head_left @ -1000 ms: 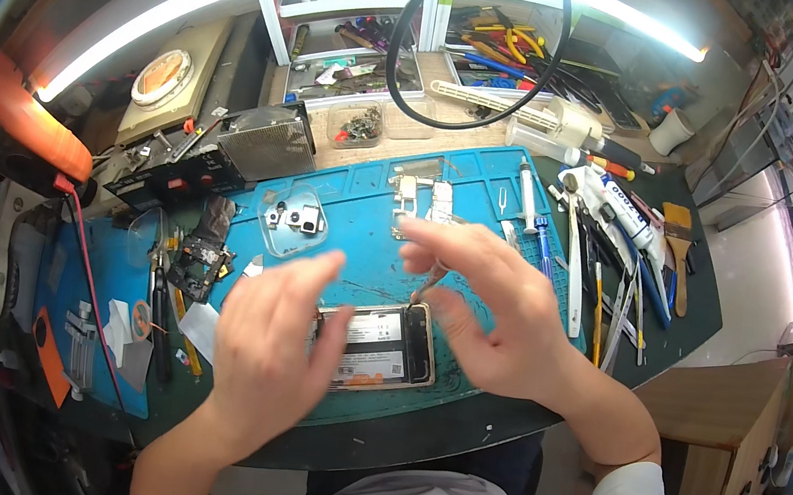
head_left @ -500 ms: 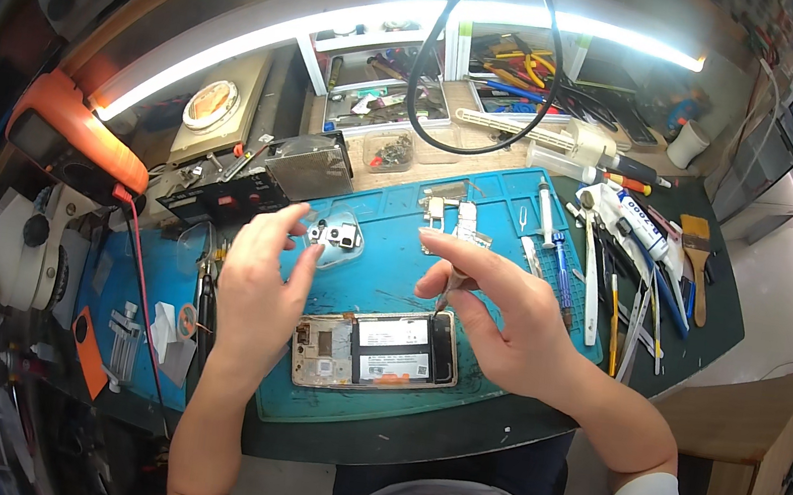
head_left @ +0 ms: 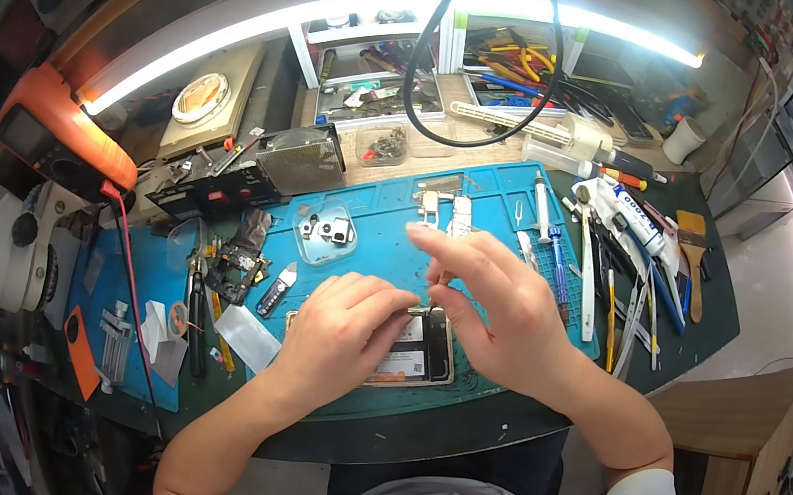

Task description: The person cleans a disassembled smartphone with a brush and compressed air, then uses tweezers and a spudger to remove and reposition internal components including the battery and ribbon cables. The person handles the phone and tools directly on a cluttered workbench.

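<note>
An opened phone point(head_left: 403, 362) lies on the blue work mat point(head_left: 367, 244), its white-labelled battery showing. My left hand point(head_left: 338, 325) covers the phone's left half; its fingers are curled together at the upper edge, and whatever they pinch is hidden. Above the phone's upper right corner, my right hand point(head_left: 493, 310) pinches a thin tool point(head_left: 431, 302) between thumb and fingers, its tip pointing down at the phone. Most of that tool is concealed by the hand. Beyond my hands sit a clear dish point(head_left: 324, 248) with small camera parts and some silvery phone parts point(head_left: 461, 214).
At right lie tweezers, pens, a white tube point(head_left: 640, 225) and a brush point(head_left: 691, 241). A syringe point(head_left: 541, 205) rests on the mat's right part. Left stand an orange multimeter point(head_left: 66, 129) and a microscope point(head_left: 42, 241). A black cable loop point(head_left: 414, 80) hangs at the back.
My left hand has moved right and down from beside the dish onto the phone, uncovering a blade and dark parts on the left. My right hand stays nearly in place with the tool.
</note>
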